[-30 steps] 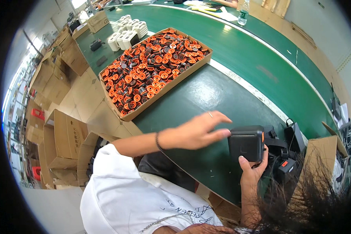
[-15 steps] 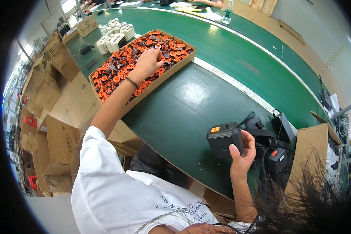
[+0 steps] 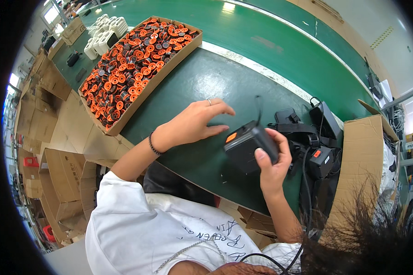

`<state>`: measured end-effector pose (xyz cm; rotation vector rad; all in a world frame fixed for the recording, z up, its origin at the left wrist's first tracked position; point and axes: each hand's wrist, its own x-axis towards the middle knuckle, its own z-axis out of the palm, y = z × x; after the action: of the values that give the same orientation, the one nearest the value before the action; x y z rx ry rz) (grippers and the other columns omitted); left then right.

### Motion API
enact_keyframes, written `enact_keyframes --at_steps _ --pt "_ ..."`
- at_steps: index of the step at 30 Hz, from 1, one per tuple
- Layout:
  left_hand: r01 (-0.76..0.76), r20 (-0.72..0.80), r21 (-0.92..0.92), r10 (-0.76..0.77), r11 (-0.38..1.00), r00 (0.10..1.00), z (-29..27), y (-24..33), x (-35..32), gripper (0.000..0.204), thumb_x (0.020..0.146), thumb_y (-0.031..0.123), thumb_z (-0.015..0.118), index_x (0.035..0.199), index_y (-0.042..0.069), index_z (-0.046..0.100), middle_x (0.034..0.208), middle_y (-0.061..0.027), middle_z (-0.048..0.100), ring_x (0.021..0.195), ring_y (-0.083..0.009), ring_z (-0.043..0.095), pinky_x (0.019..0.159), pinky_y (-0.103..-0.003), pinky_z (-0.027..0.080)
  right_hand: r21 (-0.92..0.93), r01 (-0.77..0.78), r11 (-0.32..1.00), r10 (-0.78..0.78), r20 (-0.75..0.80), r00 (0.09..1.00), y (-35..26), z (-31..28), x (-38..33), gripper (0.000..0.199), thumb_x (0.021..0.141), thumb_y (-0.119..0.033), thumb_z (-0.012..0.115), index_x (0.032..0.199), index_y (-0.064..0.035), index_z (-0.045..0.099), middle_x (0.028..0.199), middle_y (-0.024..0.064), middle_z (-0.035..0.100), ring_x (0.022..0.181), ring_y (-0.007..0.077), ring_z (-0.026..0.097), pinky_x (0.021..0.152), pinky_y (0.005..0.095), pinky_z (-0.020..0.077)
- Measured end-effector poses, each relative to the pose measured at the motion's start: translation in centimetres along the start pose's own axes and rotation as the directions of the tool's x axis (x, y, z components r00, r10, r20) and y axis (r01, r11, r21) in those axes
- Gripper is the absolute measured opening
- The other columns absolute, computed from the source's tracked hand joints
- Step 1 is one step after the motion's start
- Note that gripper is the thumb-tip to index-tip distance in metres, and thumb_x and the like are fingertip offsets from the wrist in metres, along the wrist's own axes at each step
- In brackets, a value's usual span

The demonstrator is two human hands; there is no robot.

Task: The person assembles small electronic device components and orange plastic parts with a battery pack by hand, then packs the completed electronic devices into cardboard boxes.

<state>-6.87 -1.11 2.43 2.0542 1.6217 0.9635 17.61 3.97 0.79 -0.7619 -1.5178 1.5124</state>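
Observation:
My right hand (image 3: 276,167) grips a black box-shaped device (image 3: 248,149) with an orange patch on top. A short dark strand, blurred, rises from the device's far edge. My left hand (image 3: 195,121) hovers over the green table just left of the device, thumb and fingers apart, with nothing visible between them. It wears a ring, and a dark beaded bracelet circles the wrist. Farther left, a shallow cardboard tray (image 3: 147,91) is full of round orange and black knob-like discs (image 3: 137,64).
Black devices with straps and cables (image 3: 321,160) crowd the table's right side beside an open carton (image 3: 360,169). White plastic parts (image 3: 106,34) stand behind the tray. A green conveyor belt (image 3: 261,32) runs along the far side. Cartons (image 3: 62,174) stack on the left floor.
My left hand has come out of the disc tray and moved right and nearer, up to the black device. The device has tilted and shifted slightly left in my right hand. The view has shifted.

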Motion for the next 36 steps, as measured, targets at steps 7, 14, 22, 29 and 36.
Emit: enact_keyframes --at_steps 7,14,22,29,36 --pt "0.057 0.003 -0.027 -0.057 0.998 0.998 2.9 -1.5 0.1 0.04 0.085 0.015 0.075 0.121 0.006 0.06 0.116 -0.0117 0.062 0.107 -0.0281 0.06 0.094 -0.039 0.049 0.237 0.072 0.969 0.011 -0.333 0.943 -1.6 -2.2 0.9 0.07 0.082 -0.046 0.066 0.129 0.0019 0.048 0.117 0.0116 0.057 0.107 0.0197 0.06 0.094 0.0329 0.0504" --pt "-0.048 0.029 -0.023 0.048 0.999 0.998 6.2 -0.2 2.8 0.042 0.085 0.017 0.075 0.121 0.005 0.058 0.115 -0.012 0.06 0.104 -0.0294 0.059 0.091 -0.039 0.05 0.356 0.166 0.92 0.005 -0.434 0.901 -1.3 -3.7 1.0 0.062 0.088 -0.048 0.059 0.129 -0.0027 0.045 0.119 0.0114 0.056 0.111 0.0213 0.059 0.097 0.0367 0.0501" --pt "-0.235 0.139 -0.091 0.246 0.968 0.959 10.6 3.1 4.6 0.035 0.084 0.016 0.075 0.114 0.007 0.06 0.11 -0.0112 0.057 0.103 -0.0305 0.055 0.091 -0.041 0.049 0.444 0.318 0.838 -0.066 -0.496 0.866 -2.3 -5.4 0.8 0.051 0.095 -0.045 0.052 0.125 -0.0043 0.056 0.121 0.0091 0.062 0.111 0.0222 0.061 0.098 0.0407 0.0481" --pt "-0.3 0.183 -0.11 0.316 0.948 0.931 11.5 2.7 5.8 0.027 0.086 0.014 0.071 0.11 0.005 0.065 0.107 -0.0121 0.06 0.102 -0.0285 0.058 0.09 -0.039 0.05 0.462 0.315 0.829 -0.119 -0.403 0.907 -1.7 -5.5 1.2 0.05 0.095 -0.045 0.05 0.125 -0.0051 0.056 0.121 0.0092 0.061 0.111 0.0218 0.06 0.098 0.0408 0.0477" --pt "0.149 0.126 -0.706 -0.084 0.693 0.988 4.5 1.9 4.5 0.032 0.1 0.017 0.059 0.129 0.005 0.06 0.115 -0.0098 0.07 0.098 -0.0138 0.066 0.082 -0.029 0.052 0.206 0.166 0.964 -0.078 -0.379 0.922 -2.0 -4.4 1.1 0.058 0.08 -0.04 0.069 0.119 -0.0012 0.05 0.11 0.0113 0.057 0.103 0.0197 0.059 0.092 0.0331 0.048"
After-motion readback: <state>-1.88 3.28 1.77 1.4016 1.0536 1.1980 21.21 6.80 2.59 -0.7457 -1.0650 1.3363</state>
